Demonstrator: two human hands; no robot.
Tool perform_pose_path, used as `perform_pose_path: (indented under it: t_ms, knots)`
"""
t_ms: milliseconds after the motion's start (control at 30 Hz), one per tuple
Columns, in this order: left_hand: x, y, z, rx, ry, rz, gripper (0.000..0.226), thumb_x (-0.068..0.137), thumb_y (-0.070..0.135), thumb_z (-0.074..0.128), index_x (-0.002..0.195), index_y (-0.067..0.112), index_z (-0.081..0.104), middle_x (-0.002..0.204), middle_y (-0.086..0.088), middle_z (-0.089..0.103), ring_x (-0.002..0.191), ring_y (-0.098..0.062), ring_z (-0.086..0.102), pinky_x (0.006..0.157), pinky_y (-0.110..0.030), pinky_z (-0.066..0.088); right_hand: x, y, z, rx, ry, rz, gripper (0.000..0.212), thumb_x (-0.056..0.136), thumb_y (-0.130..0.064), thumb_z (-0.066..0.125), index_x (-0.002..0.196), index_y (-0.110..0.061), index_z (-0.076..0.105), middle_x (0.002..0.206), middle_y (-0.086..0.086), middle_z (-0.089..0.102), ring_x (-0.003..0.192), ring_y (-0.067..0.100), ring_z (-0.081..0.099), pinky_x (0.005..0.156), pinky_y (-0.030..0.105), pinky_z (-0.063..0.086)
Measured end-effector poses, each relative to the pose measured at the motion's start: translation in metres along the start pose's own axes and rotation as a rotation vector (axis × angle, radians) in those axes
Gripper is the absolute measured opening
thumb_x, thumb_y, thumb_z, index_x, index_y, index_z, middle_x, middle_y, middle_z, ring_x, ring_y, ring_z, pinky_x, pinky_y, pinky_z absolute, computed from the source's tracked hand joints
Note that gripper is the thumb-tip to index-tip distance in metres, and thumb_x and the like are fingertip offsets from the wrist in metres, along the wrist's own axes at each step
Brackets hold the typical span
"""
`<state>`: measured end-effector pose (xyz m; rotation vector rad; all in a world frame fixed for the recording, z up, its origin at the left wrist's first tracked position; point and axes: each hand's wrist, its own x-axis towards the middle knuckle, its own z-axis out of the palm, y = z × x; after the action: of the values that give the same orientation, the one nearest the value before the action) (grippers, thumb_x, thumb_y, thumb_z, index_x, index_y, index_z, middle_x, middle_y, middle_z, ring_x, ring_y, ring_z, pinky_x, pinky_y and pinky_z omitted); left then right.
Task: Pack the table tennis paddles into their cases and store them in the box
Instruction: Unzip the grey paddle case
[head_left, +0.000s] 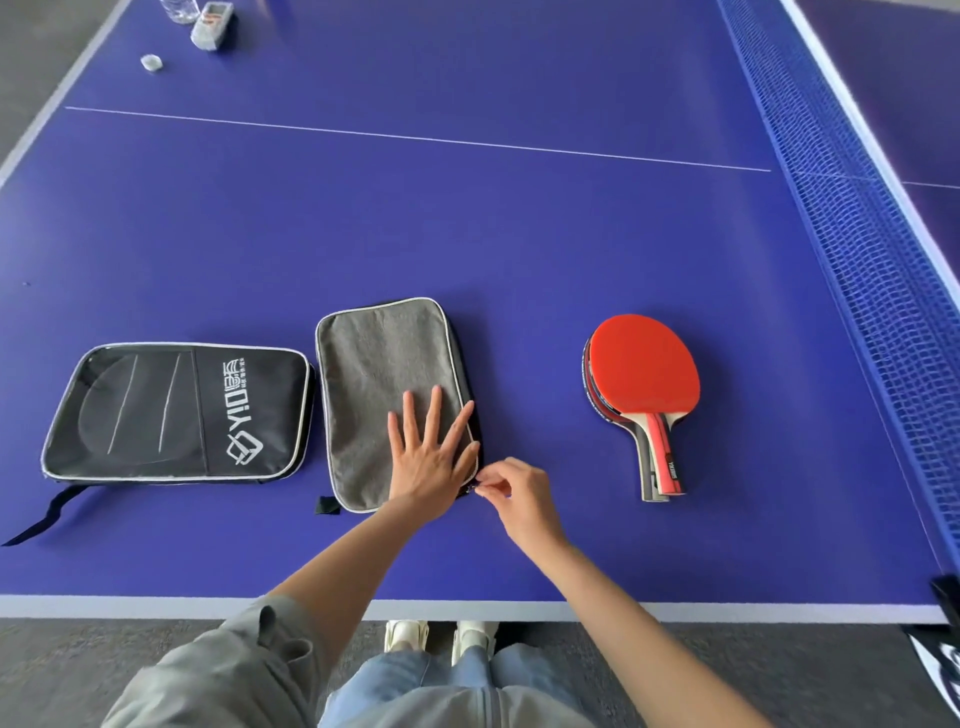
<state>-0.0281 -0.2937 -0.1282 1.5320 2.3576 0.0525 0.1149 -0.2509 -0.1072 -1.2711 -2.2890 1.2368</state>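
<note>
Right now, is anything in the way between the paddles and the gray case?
Nothing lies on the table between the paddles and the gray case. But the case looks closed: the left hand presses flat on it, and the right hand pinches the zipper pull at its near corner. It must open first.

Blue table (467, 218): two cases (176, 413) (379, 374), paddles (641, 384) (stacked).
</note>
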Motion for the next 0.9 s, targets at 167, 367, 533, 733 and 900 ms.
perform_pose_path:
  t_ms: [167, 367, 533, 733, 900]
  knots:
    - [0.0, -0.006, 0.002, 0.02, -0.017, 0.015, 0.062, 0.094, 0.059, 0.019, 0.139, 0.044, -0.021, 0.158, 0.0, -0.017, 0.141, -0.037, -0.023, 0.115, -0.052, -0.008, 0.022, 0.004, -0.018, -0.114, -0.079, -0.067, 0.011, 0.082, -0.009, 0.071, 0.091, -0.001, 0.07, 0.088, 0.012, 0.067, 0.078, 0.021, 0.064, 0.071, 0.029, 0.051]
    - [-0.003, -0.009, -0.01, 0.004, -0.073, 0.091, 0.084, 0.081, 0.077, 0.028, 0.147, 0.039, -0.009, 0.157, -0.003, -0.017, 0.14, -0.041, -0.022, 0.112, -0.055, -0.012, 0.027, 0.005, -0.022, -0.161, -0.107, -0.101, 0.01, 0.084, -0.011, 0.068, 0.092, -0.005, 0.073, 0.087, 0.011, 0.066, 0.077, 0.02, 0.062, 0.069, 0.025, 0.049]
    - [-0.016, -0.001, -0.027, 0.322, 0.041, 0.248, 0.07, 0.08, 0.063, 0.056, 0.134, 0.018, 0.052, 0.14, -0.016, 0.048, 0.125, -0.046, 0.045, 0.092, -0.059, 0.045, 0.027, 0.005, -0.025, -0.144, -0.062, -0.118, 0.008, 0.081, -0.009, 0.071, 0.088, -0.005, 0.074, 0.083, 0.011, 0.066, 0.073, 0.019, 0.061, 0.067, 0.021, 0.047]
    - [-0.019, 0.006, -0.031, 0.487, 0.167, 0.306, 0.055, 0.075, 0.06, 0.065, 0.115, 0.023, 0.068, 0.121, 0.0, 0.066, 0.106, -0.031, 0.065, 0.075, -0.045, 0.057, 0.03, 0.005, -0.024, -0.134, -0.034, -0.105, 0.005, 0.081, -0.007, 0.071, 0.086, -0.006, 0.073, 0.081, 0.01, 0.063, 0.068, 0.016, 0.059, 0.066, 0.02, 0.047]
    - [-0.025, 0.0, -0.036, 0.425, 0.192, 0.317, 0.052, 0.072, 0.051, 0.074, 0.115, 0.023, 0.068, 0.122, 0.004, 0.066, 0.108, -0.03, 0.064, 0.077, -0.045, 0.057, 0.056, 0.002, -0.039, -0.153, 0.008, -0.102, 0.002, 0.081, -0.006, 0.07, 0.082, -0.006, 0.072, 0.079, 0.013, 0.062, 0.068, 0.021, 0.059, 0.07, 0.029, 0.048]
